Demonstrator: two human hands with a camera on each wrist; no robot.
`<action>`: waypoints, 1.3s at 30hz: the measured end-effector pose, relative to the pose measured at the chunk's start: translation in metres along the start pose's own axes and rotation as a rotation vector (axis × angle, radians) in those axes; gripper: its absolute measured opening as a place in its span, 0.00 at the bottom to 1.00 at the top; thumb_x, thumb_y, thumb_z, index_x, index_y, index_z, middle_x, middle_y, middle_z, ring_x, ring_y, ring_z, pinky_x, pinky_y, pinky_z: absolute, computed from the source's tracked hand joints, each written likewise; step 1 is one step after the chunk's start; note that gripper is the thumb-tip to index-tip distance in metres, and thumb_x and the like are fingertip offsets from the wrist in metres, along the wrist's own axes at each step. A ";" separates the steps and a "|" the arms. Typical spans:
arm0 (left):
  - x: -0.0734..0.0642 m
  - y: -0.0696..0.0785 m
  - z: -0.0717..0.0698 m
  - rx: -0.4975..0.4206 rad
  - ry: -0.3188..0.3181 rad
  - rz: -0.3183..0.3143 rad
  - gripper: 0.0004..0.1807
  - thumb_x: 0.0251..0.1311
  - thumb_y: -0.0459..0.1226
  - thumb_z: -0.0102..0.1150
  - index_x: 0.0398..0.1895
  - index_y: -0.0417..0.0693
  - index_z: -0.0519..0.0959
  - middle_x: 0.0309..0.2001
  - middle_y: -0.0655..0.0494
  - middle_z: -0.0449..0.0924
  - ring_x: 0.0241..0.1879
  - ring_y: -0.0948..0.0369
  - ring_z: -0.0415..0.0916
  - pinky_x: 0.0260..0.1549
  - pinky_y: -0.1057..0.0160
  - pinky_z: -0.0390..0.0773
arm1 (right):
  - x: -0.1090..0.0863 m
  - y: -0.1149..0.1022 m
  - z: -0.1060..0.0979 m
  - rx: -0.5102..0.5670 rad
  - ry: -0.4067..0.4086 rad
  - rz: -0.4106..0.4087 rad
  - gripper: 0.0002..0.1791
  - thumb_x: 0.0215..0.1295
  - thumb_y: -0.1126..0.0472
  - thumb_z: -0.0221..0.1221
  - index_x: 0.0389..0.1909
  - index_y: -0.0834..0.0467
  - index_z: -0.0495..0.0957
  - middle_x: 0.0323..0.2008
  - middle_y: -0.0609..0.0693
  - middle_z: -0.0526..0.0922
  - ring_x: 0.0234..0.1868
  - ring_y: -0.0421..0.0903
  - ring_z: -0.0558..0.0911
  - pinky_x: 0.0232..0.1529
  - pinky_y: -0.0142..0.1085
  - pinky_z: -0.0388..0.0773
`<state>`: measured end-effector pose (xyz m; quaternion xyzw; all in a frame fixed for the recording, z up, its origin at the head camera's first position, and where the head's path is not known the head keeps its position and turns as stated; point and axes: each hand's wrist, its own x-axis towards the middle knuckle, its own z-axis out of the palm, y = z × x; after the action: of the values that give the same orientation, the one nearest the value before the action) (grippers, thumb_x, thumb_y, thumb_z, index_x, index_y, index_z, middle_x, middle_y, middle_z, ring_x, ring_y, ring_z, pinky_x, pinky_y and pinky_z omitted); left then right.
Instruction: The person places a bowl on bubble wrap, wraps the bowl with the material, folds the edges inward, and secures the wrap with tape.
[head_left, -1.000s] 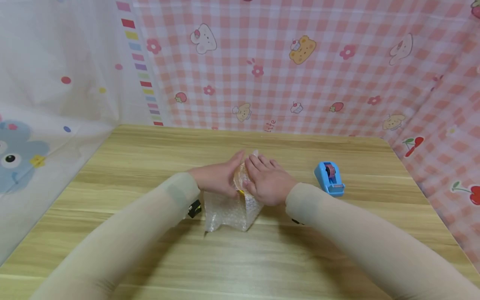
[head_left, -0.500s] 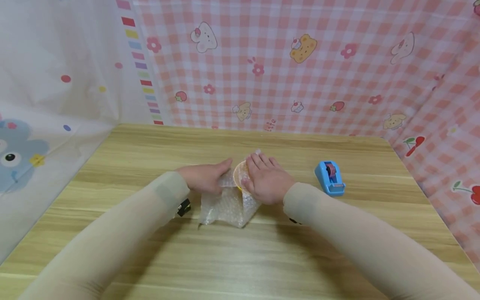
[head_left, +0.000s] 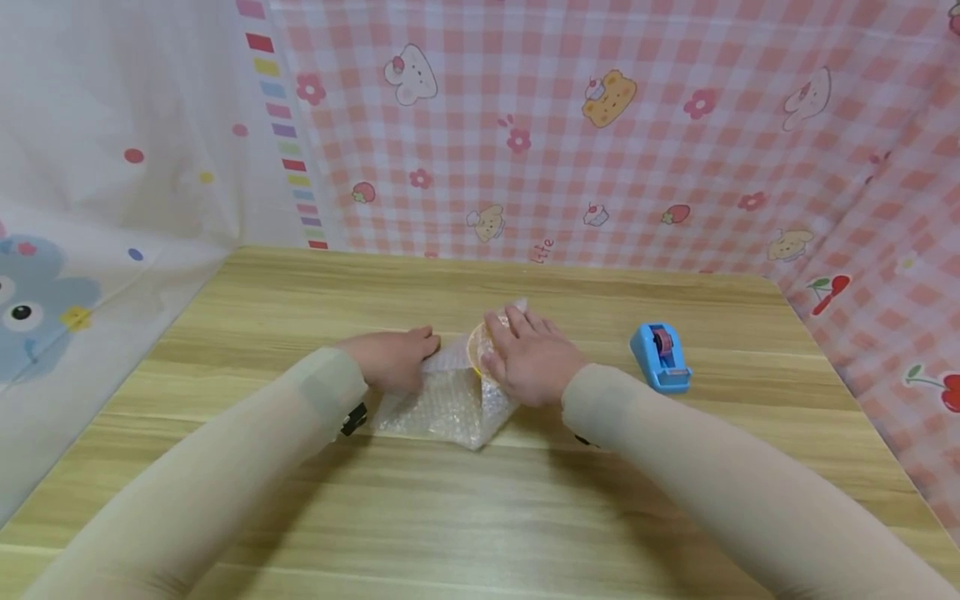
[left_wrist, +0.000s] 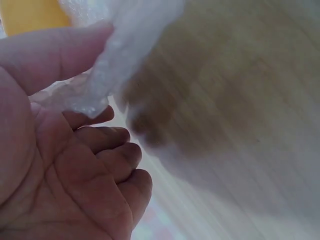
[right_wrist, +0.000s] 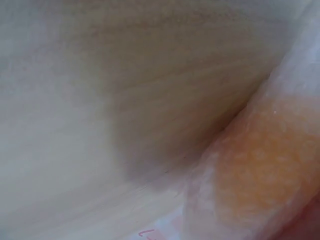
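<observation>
A sheet of clear bubble wrap lies partly around a yellow-orange thing with a round rim in the middle of the table. Its exact kind is hidden by the wrap and my right hand. My left hand pinches the wrap's left edge; in the left wrist view the thumb and index finger hold the wrap while the other fingers curl loosely. My right hand rests on the wrapped thing, fingers extended over its far right side. Orange shows through the bubble wrap in the right wrist view.
A light blue tape dispenser with a roll of tape stands to the right of my right hand. The wood-grain table meets a pink checked cloth at the back and a white printed cloth on the left.
My left hand has moved left and away from the round thing, drawing the bubble wrap's edge out leftward and uncovering more of the yellow rim. My right hand has stayed nearly in place.
</observation>
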<state>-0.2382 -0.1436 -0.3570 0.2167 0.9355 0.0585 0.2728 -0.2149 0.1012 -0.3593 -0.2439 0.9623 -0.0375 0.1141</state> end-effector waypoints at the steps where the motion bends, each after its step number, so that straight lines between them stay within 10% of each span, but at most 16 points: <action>1: -0.001 -0.001 0.000 -0.001 -0.001 -0.001 0.47 0.69 0.40 0.62 0.86 0.43 0.49 0.86 0.42 0.39 0.84 0.43 0.48 0.81 0.43 0.54 | 0.001 0.000 0.000 -0.003 0.000 0.002 0.40 0.84 0.35 0.28 0.87 0.51 0.39 0.86 0.60 0.40 0.86 0.61 0.40 0.85 0.57 0.42; 12: -0.010 -0.010 0.001 0.005 0.049 0.023 0.41 0.74 0.40 0.58 0.85 0.43 0.54 0.86 0.40 0.44 0.84 0.42 0.48 0.81 0.42 0.52 | 0.003 -0.003 -0.001 -0.011 0.025 -0.002 0.42 0.84 0.37 0.30 0.86 0.58 0.41 0.87 0.55 0.37 0.87 0.59 0.38 0.85 0.57 0.37; 18: -0.011 -0.017 0.001 0.001 0.155 0.067 0.28 0.71 0.35 0.59 0.73 0.44 0.74 0.82 0.39 0.58 0.81 0.41 0.58 0.79 0.41 0.57 | 0.005 -0.003 -0.001 0.006 0.028 0.013 0.42 0.84 0.37 0.30 0.86 0.60 0.41 0.87 0.57 0.40 0.87 0.59 0.41 0.85 0.58 0.40; 26: -0.012 -0.025 0.002 -0.003 0.273 0.081 0.11 0.71 0.34 0.57 0.49 0.45 0.87 0.53 0.47 0.84 0.53 0.52 0.83 0.59 0.50 0.81 | 0.007 -0.006 -0.001 0.007 0.035 0.041 0.42 0.84 0.37 0.28 0.86 0.59 0.41 0.87 0.58 0.43 0.86 0.61 0.43 0.85 0.57 0.42; 31: -0.013 -0.027 0.000 -0.031 0.236 0.051 0.06 0.74 0.38 0.58 0.39 0.50 0.83 0.33 0.56 0.83 0.33 0.60 0.77 0.41 0.57 0.79 | 0.008 -0.007 0.001 0.026 0.056 0.067 0.42 0.84 0.36 0.28 0.86 0.57 0.42 0.86 0.59 0.45 0.86 0.62 0.44 0.85 0.58 0.43; 39: -0.018 -0.029 -0.004 -0.092 0.122 -0.007 0.12 0.64 0.42 0.72 0.42 0.47 0.80 0.34 0.55 0.81 0.35 0.58 0.76 0.39 0.58 0.78 | 0.010 -0.009 0.001 0.045 0.053 0.101 0.43 0.83 0.36 0.28 0.86 0.59 0.40 0.86 0.60 0.43 0.86 0.62 0.42 0.85 0.59 0.40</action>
<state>-0.2373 -0.1774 -0.3519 0.1967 0.9475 0.1137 0.2251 -0.2190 0.0888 -0.3607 -0.1912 0.9750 -0.0596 0.0958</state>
